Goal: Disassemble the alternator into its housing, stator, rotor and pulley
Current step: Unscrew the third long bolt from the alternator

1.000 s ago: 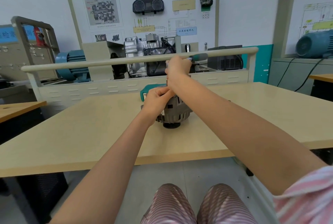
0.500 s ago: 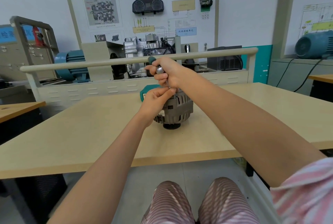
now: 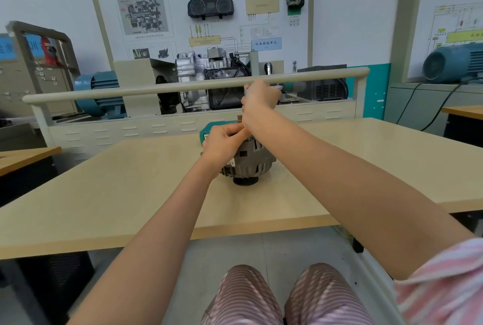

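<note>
The grey ribbed alternator [image 3: 252, 164] stands on the beige table [image 3: 130, 194] with its black pulley [image 3: 244, 181] facing down. My left hand [image 3: 224, 142] grips the alternator's upper left part, fingers curled over the top. Directly above it, my right hand [image 3: 260, 96] is closed round a wrench-like tool [image 3: 279, 87], whose pale handle end sticks out to the right. The tool's working end and the top of the alternator are hidden behind my hands.
A teal box [image 3: 204, 134] lies on the table just behind the alternator. A beige rail [image 3: 156, 89] runs across the far side, with a training stand and gearbox [image 3: 203, 74] beyond. Another table edge [image 3: 28, 155] sits at left.
My right hand swung the tool handle to the left half a second ago and has now swung it back to the right. The left hand and the alternator have stayed in place.
</note>
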Available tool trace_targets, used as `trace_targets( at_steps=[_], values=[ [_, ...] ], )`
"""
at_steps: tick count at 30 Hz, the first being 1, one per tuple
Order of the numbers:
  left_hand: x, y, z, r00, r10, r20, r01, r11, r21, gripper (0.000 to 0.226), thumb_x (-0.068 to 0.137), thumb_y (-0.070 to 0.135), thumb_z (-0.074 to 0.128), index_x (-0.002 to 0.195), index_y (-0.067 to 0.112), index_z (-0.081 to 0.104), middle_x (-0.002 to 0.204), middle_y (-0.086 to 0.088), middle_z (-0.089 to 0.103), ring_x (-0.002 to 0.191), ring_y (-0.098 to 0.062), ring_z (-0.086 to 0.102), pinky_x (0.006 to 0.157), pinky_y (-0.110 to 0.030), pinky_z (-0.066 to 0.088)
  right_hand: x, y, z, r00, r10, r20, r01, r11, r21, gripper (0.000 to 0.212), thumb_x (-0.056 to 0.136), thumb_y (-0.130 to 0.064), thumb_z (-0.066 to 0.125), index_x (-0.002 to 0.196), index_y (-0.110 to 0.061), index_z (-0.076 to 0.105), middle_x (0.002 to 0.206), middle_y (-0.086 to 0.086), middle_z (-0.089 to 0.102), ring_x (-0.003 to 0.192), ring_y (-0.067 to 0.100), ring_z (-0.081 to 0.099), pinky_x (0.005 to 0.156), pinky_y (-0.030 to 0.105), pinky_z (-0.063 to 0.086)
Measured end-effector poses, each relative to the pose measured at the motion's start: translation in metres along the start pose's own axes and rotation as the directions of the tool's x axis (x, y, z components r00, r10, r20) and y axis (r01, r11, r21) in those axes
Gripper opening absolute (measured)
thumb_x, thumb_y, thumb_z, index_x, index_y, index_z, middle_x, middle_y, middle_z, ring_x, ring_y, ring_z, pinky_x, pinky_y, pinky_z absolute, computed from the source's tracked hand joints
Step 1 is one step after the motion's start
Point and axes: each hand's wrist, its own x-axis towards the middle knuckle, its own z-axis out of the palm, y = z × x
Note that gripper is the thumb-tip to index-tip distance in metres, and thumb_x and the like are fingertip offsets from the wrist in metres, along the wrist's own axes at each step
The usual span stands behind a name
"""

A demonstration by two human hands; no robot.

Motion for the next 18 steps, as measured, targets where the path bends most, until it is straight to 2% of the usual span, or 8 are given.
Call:
trace_targets(
  at_steps=[2,4,6,7,10,13,15,18],
  values=[
    [0.000,0.000,0.001,1.000,-0.004,-0.001,0.004,1.000,-0.016,0.012,0.091,0.031,0.063,0.093,0.027,0.075,0.092,-0.005,0.074,0.100,-0.030,0.066,0.094,-0.054,0.050,-0.001,-0.002,0.000,0.999,0.037,-0.008,-0.038,0.999,-0.035,0.031,0.099,-0.011,0.031,0.129,-0.008,0.041,0.083,0.009,0.055,0.046,0.010,0.035,0.038,0.019,0.026],
    [-0.001,0.002,0.000,1.000,-0.002,0.023,0.003,0.999,-0.041,0.012,0.093,0.028,0.061,0.093,0.028,0.073,0.089,0.000,0.072,0.092,-0.022,0.065,0.089,-0.045,0.054,-0.003,-0.007,-0.001,0.987,0.139,0.076,-0.132,0.987,-0.094,0.022,0.098,-0.012,0.031,0.100,-0.005,0.052,0.066,0.003,0.050,0.038,0.009,0.028,0.032,0.017,0.019],
    [-0.002,0.003,-0.002,0.998,0.002,0.070,0.001,0.999,-0.051,0.015,0.095,0.027,0.058,0.093,0.027,0.073,0.090,0.000,0.072,0.091,-0.019,0.063,0.084,-0.041,0.052,-0.002,-0.012,-0.003,0.947,0.244,0.207,-0.206,0.960,-0.188,0.032,0.098,-0.015,0.029,0.073,-0.009,0.047,0.053,-0.001,0.046,0.030,0.007,0.023,0.031,0.014,0.016],
    [-0.002,0.004,-0.003,0.996,0.001,0.093,0.004,0.999,-0.054,0.017,0.096,0.028,0.056,0.097,0.024,0.073,0.096,-0.003,0.072,0.095,-0.021,0.064,0.087,-0.041,0.052,-0.002,-0.014,-0.004,0.918,0.293,0.267,-0.232,0.943,-0.238,0.037,0.100,-0.018,0.027,0.068,-0.011,0.045,0.047,-0.003,0.045,0.026,0.006,0.022,0.030,0.014,0.016],
    [-0.002,0.004,-0.006,0.990,-0.010,0.141,0.019,0.998,-0.061,0.026,0.098,0.029,0.052,0.113,0.017,0.070,0.111,-0.008,0.071,0.109,-0.026,0.063,0.096,-0.045,0.049,0.002,-0.018,-0.007,0.830,0.409,0.378,-0.299,0.900,-0.318,0.040,0.102,-0.022,0.024,0.071,-0.010,0.047,0.041,-0.008,0.044,0.025,0.004,0.021,0.031,0.015,0.016],
    [-0.003,0.002,-0.006,0.991,-0.007,0.133,0.015,0.998,-0.062,0.026,0.099,0.029,0.051,0.115,0.020,0.069,0.110,-0.006,0.071,0.109,-0.025,0.064,0.096,-0.044,0.050,0.003,-0.019,-0.008,0.811,0.429,0.399,-0.315,0.894,-0.320,0.037,0.101,-0.021,0.026,0.075,-0.009,0.049,0.041,-0.008,0.045,0.025,0.004,0.021,0.032,0.016,0.016],
    [-0.004,0.001,-0.005,0.994,0.000,0.113,0.007,0.998,-0.066,0.025,0.099,0.029,0.052,0.113,0.021,0.070,0.106,-0.004,0.073,0.105,-0.022,0.066,0.091,-0.040,0.052,0.001,-0.018,-0.007,0.831,0.404,0.383,-0.302,0.905,-0.300,0.035,0.101,-0.020,0.027,0.074,-0.010,0.048,0.040,-0.008,0.045,0.025,0.004,0.021,0.031,0.015,0.016],
    [-0.004,-0.002,-0.002,0.998,0.024,0.053,-0.020,0.998,-0.063,0.019,0.097,0.026,0.055,0.107,0.024,0.072,0.093,0.002,0.074,0.093,-0.016,0.066,0.083,-0.034,0.053,-0.004,-0.010,-0.003,0.930,0.269,0.251,-0.204,0.945,-0.255,0.033,0.099,-0.020,0.030,0.073,-0.010,0.048,0.040,-0.006,0.043,0.028,0.005,0.022,0.031,0.015,0.016]
  ],
)
